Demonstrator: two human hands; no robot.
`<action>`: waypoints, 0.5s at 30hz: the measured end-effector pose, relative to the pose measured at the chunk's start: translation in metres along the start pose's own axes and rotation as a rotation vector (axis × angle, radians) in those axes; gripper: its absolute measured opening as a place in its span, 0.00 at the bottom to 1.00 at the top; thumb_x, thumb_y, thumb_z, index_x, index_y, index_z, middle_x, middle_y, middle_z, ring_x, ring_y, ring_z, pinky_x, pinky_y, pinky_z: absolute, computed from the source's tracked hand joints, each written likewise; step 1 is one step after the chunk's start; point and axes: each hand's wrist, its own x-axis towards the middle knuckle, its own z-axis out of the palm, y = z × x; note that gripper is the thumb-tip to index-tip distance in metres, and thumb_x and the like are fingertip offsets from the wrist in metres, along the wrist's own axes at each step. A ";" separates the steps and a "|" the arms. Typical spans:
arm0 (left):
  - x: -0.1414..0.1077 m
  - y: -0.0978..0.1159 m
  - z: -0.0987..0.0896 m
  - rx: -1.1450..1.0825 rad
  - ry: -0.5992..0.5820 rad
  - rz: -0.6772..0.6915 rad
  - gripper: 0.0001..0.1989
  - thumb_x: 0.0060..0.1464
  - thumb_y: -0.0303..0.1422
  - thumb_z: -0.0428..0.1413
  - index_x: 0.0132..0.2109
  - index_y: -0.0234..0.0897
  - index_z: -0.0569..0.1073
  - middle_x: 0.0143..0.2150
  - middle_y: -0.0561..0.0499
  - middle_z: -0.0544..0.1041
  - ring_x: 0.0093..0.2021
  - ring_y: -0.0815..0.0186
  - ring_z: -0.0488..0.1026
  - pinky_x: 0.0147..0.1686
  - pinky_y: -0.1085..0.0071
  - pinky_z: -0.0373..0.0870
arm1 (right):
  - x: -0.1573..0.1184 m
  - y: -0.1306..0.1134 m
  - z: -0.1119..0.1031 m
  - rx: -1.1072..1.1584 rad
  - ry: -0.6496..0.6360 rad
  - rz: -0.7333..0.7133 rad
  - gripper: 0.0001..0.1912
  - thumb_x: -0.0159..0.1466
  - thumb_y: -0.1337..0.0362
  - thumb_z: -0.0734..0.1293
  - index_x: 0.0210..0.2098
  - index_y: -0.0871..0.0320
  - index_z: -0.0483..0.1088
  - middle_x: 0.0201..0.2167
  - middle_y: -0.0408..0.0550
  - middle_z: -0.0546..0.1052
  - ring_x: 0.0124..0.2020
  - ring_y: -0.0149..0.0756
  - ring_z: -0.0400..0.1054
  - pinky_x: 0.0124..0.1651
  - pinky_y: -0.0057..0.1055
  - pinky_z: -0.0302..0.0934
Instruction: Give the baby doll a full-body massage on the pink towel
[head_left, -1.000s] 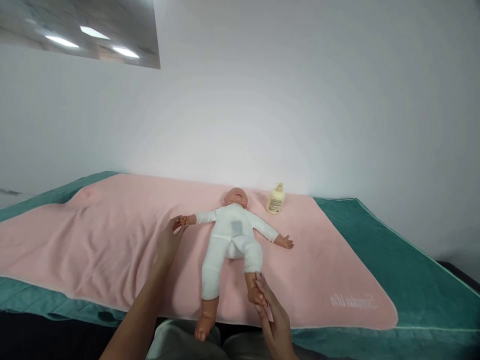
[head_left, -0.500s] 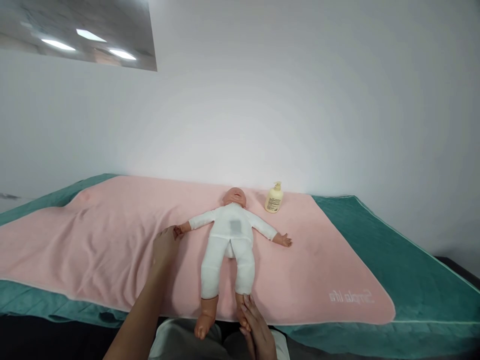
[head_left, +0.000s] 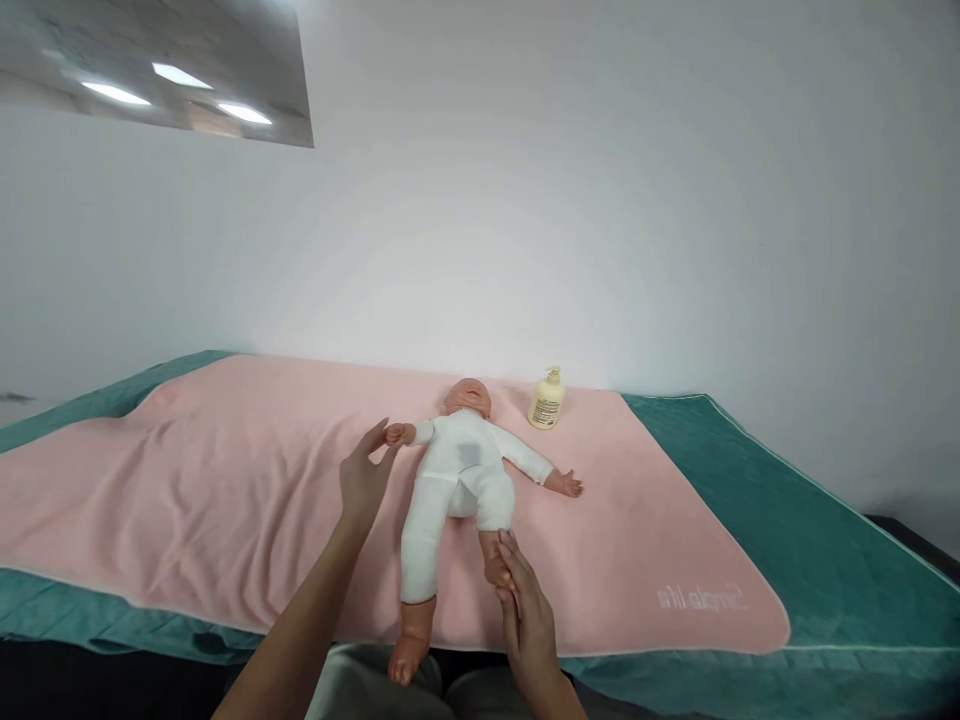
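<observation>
The one camera looked from the person's head, forward and down past both hands (head_left: 364, 482) (head_left: 534, 618) and the nearby doll (head_left: 444, 455), toward the wall (head_left: 570, 220).

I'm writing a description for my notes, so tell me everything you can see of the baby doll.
The baby doll has a white, cloth-looking body with a grey patch on its chest; its bare head, hands and feet look like plastic or vinyl. It lies on its back on the pink blanket, head toward the wall, arms spread. One leg stretches past the blanket's near edge; the other is bent. The left hand holds one doll hand, the right hand the bent leg's foot.
</observation>
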 end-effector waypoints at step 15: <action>-0.032 0.014 0.042 0.101 -0.337 0.652 0.07 0.58 0.31 0.56 0.41 0.42 0.78 0.46 0.50 0.80 0.48 0.60 0.76 0.49 0.62 0.68 | 0.081 -0.001 0.006 0.086 0.000 0.210 0.22 0.71 0.64 0.54 0.64 0.53 0.57 0.60 0.50 0.67 0.60 0.39 0.63 0.60 0.39 0.62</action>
